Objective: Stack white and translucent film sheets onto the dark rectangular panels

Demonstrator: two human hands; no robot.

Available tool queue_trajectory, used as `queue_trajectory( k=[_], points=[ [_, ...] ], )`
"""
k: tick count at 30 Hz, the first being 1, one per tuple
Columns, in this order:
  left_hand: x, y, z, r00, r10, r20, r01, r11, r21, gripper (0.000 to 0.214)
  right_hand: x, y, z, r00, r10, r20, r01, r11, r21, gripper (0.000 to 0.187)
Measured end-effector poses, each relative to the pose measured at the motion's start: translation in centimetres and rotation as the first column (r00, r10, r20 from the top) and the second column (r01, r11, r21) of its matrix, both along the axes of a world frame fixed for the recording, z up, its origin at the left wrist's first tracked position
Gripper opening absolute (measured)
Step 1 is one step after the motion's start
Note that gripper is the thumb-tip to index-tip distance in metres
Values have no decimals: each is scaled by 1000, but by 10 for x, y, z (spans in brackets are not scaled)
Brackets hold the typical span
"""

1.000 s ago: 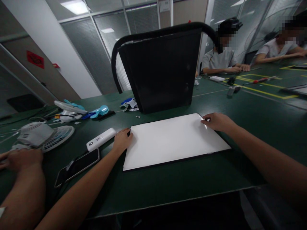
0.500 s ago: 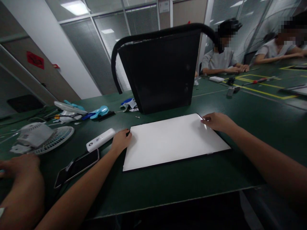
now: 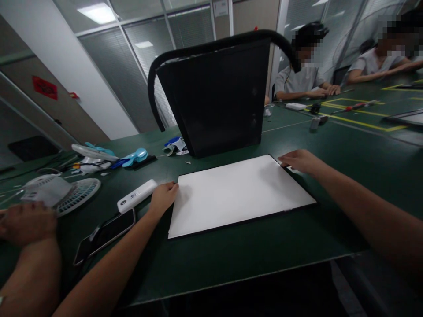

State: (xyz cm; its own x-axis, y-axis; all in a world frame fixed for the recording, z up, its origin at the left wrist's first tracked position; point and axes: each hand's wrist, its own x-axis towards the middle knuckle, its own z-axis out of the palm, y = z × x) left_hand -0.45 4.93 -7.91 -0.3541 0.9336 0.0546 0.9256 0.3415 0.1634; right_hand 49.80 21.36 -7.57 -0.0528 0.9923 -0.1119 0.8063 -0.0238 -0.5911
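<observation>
A flat white rectangular panel (image 3: 238,193) with a thin black border lies on the green table in front of me. At its left edge, near the far corner, my left hand (image 3: 164,196) has its fingers pressed together on the border. My right hand (image 3: 299,160) pinches with thumb and fingers at the right edge, close to the far right corner. Part of each grip is hidden behind the fingers. Beside my left hand lies a white oblong device (image 3: 137,196), and a dark-screened phone (image 3: 114,229) is by my left forearm.
A large black panel (image 3: 218,97) with a curved black tube stands behind the white panel. Another person's hand (image 3: 29,222) is at left, near a white fan (image 3: 76,196). Light-blue items (image 3: 135,156) lie beyond. A co-worker (image 3: 297,81) sits at the far right.
My right fingertips have shifted from over the panel's corner outward to its edge. My left fingers have drawn together at the left edge. The neighbouring person's hand has risen. The view has shifted slightly.
</observation>
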Motion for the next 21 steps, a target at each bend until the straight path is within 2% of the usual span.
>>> queue_trajectory(
  k=[2, 6, 9, 12, 16, 21],
  points=[
    [-3, 1, -1, 998, 13, 65, -15, 999, 41, 48, 3, 2, 3, 977, -81, -196, 61, 992, -106, 39],
    [-11, 2, -8, 976, 46, 211, -72, 991, 117, 46, 6, 0, 9, 852, -202, -482, 87, 964, -250, 41],
    [-18, 5, -15, 959, 84, 270, -126, 982, 144, 46, 7, -2, 10, 767, -246, -592, 72, 951, -301, 44],
    [-23, 8, -20, 961, 75, 268, -120, 980, 157, 46, 5, -1, 6, 730, -268, -629, 67, 943, -325, 42],
    [-25, 10, -23, 970, 39, 239, -77, 985, 152, 45, -1, 1, -3, 751, -213, -625, 17, 953, -304, 36],
    [-17, 10, -19, 966, 18, 258, -64, 983, 171, 41, -4, 2, -12, 870, -70, -487, -10, 987, -160, 35]
  ],
)
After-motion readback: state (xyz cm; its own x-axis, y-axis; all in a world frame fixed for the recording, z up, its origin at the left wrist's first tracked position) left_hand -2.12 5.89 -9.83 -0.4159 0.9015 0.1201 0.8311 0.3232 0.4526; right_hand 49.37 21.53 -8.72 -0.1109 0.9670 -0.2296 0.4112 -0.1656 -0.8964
